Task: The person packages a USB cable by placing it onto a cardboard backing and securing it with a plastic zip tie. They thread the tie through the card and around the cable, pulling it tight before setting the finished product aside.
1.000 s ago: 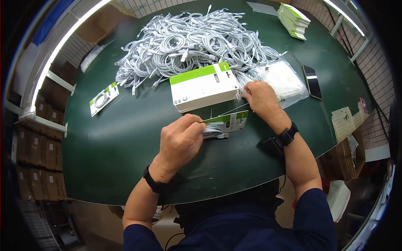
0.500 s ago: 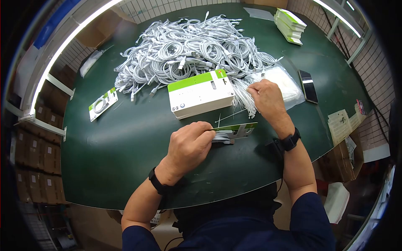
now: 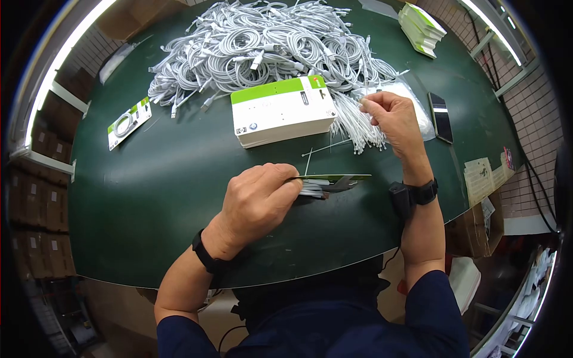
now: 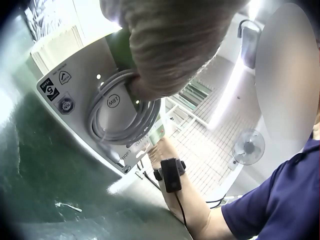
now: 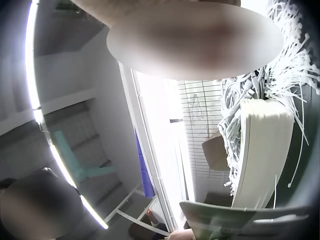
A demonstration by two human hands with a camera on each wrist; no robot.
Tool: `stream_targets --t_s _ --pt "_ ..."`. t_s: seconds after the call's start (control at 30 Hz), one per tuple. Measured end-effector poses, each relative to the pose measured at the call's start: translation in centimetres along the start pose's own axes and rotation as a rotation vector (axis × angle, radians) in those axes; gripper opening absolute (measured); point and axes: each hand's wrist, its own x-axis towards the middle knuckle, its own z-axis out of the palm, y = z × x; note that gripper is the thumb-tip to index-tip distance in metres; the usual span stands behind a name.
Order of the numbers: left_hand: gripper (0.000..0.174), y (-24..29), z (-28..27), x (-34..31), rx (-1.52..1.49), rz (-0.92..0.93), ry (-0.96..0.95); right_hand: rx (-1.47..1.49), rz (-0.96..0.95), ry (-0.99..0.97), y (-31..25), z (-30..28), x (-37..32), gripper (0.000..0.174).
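My left hand (image 3: 259, 200) pinches the edge of a green and white packaging card (image 3: 362, 176) between thumb and fingers. A coiled light grey charging cable (image 4: 95, 117) lies against the card's face in the left wrist view. My right hand (image 3: 394, 119) is raised over a bundle of white cable ties (image 3: 361, 128), thumb and forefinger pinched together. A thin white cable tie shows only faintly at those fingertips. Two loose ties (image 3: 308, 161) lie near the held card. A stack of packaging cards (image 3: 280, 113) stands just beyond it.
A large heap of coiled cables (image 3: 268, 48) covers the table's far side. One card with a coiled cable (image 3: 128, 123) lies at left. A phone (image 3: 440, 116), a clear plastic bag (image 3: 418, 110) and another card stack (image 3: 421, 30) are at right.
My right hand has drawn back from the cable-tie bundle and lifted, fingertips pinched. The held card has turned more edge-on to the head view, still in my left hand.
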Motion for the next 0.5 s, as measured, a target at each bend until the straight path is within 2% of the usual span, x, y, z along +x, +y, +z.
stream_targets --t_s 0.13,0.17,0.3,0.5 --pt "0.025 0.1 -0.1 -0.1 0.006 0.004 -0.016 0.21 0.037 -0.037 -0.8 0.1 -0.5 0.025" --pt "0.025 0.1 0.0 -0.2 0.001 0.005 -0.016 0.292 0.1 -0.081 -1.1 0.1 -0.6 0.03" --pt "0.025 0.1 0.0 -0.2 -0.013 0.017 -0.01 0.506 0.1 -0.33 -0.7 1.4 -1.7 0.024" --pt "0.025 0.0 0.1 -0.2 -0.032 0.042 0.003 0.593 0.196 -0.426 -1.5 2.4 -2.9 0.022"
